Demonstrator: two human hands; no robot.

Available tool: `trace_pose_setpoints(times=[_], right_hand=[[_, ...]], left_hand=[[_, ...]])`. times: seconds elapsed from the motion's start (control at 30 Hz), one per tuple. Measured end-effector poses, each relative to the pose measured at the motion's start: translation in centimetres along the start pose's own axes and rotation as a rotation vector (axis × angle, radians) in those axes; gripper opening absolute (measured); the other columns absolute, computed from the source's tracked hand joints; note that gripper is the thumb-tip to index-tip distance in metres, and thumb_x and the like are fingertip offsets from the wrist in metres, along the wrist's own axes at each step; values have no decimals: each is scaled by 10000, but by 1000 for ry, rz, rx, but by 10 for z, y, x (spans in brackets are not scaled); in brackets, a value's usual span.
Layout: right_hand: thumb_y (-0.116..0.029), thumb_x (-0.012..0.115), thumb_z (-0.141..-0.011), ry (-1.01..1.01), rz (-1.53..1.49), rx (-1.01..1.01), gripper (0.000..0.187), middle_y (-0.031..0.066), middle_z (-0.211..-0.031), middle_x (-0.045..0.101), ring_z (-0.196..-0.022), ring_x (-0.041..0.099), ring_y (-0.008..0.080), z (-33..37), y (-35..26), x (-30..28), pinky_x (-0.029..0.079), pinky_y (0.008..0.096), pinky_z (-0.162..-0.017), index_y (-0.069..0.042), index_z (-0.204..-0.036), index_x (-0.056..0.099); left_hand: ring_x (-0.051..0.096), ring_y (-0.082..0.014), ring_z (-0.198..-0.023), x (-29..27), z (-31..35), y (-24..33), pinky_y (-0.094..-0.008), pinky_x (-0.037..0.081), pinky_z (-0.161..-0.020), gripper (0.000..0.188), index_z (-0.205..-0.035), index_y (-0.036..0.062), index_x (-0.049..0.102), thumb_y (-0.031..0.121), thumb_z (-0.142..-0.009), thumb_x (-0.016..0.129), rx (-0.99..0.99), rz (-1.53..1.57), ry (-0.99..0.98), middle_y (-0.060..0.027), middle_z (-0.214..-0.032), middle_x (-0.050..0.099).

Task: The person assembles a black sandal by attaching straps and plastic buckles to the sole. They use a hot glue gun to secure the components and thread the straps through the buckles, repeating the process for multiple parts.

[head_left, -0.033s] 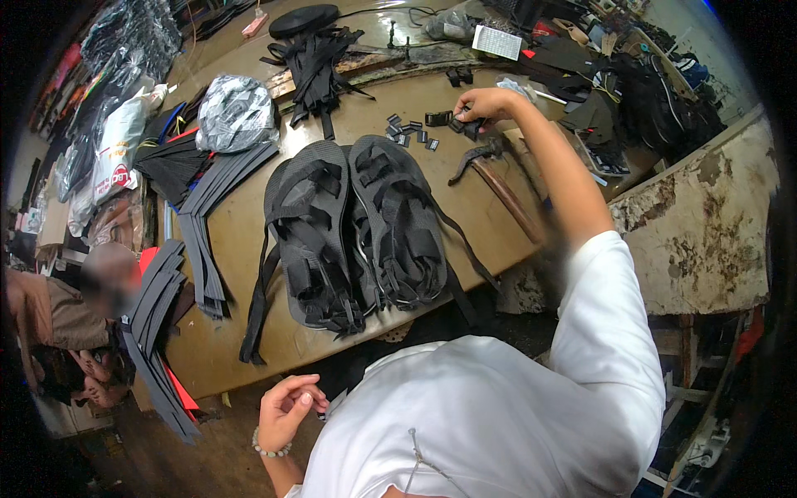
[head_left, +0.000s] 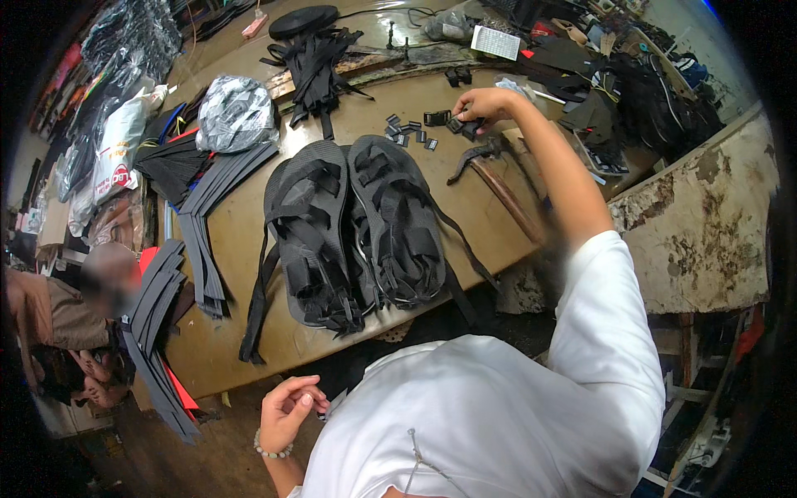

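My right hand (head_left: 486,108) reaches over the worktable, its fingers closed on a small black plastic buckle (head_left: 456,125) among other dark pieces. Just left of it lie another black buckle (head_left: 436,119) and several small black-and-grey pieces (head_left: 403,129). A hammer (head_left: 506,197) with a wooden handle rests below that hand. Before me stand strapped black sandals, a left stack (head_left: 309,236) and a right stack (head_left: 398,220), with loose straps trailing. Low by my shirt, my left hand (head_left: 286,412) has curled fingers; a small greyish edge shows beside them, too little to name.
Bundled grey strips (head_left: 202,241) hang over the table's left side near a plastic-wrapped bundle (head_left: 238,114). Black straps (head_left: 320,66) and a webbing roll (head_left: 304,21) lie at the back. Another person (head_left: 62,315) is at the left. A stained board (head_left: 697,220) stands right.
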State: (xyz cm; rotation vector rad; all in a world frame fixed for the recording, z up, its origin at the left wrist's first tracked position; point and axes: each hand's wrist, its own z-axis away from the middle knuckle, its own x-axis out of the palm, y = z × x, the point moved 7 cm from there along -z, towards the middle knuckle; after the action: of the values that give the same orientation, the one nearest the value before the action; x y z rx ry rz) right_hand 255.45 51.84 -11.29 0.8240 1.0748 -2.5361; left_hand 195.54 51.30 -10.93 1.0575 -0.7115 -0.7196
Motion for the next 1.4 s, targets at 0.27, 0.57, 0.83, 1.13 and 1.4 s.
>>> trace_pose_setpoints(times=[0.27, 0.57, 0.83, 1.13, 1.4], right_hand=[[-148, 619, -878, 570, 260, -148, 344, 174, -1083, 683, -933, 676, 309, 0, -20, -101, 572, 414, -692, -48, -1207, 629], [-457, 788, -730, 912, 712, 133, 363, 60, -1115, 687, -1278, 392, 296, -68, -41, -225, 261, 540, -1025, -204, -989, 763], [-425, 754, -752, 727, 1084, 28, 355, 69, -1191, 640, -1223, 492, 295, -126, -39, -222, 338, 552, -973, -161, -988, 736], [-251, 540, -910, 1631, 1266, -261, 124, 6, -882, 556, -879, 576, 191, -20, -77, -179, 456, 352, -682, -140, -872, 582], [-72, 551, -840, 771, 560, 35, 249, 226, -1108, 662, -1013, 661, 375, 9, -28, -18, 543, 476, -842, -7, -1026, 702]], left_hand=[[590, -161, -702, -13, 6, 0, -317, 534, -667, 187, -1074, -54, 620, 81, -964, 554, 260, 38, 457, -89, -815, 606], [582, -257, -776, -17, -58, 19, -357, 471, -713, 151, -992, -68, 642, 37, -946, 545, 504, -782, 1071, -145, -909, 648], [590, -268, -769, -15, -60, 19, -363, 469, -706, 127, -966, -74, 647, 6, -914, 563, 448, -857, 1122, -152, -878, 659], [494, -140, -667, -37, -38, -3, -261, 417, -610, 200, -1057, -49, 605, 111, -985, 508, 448, -75, 1288, -63, -747, 557], [403, -121, -606, 37, -42, 134, -230, 382, -564, 311, -1089, 48, 526, 342, -995, 486, 1018, 57, 297, -36, -791, 391]])
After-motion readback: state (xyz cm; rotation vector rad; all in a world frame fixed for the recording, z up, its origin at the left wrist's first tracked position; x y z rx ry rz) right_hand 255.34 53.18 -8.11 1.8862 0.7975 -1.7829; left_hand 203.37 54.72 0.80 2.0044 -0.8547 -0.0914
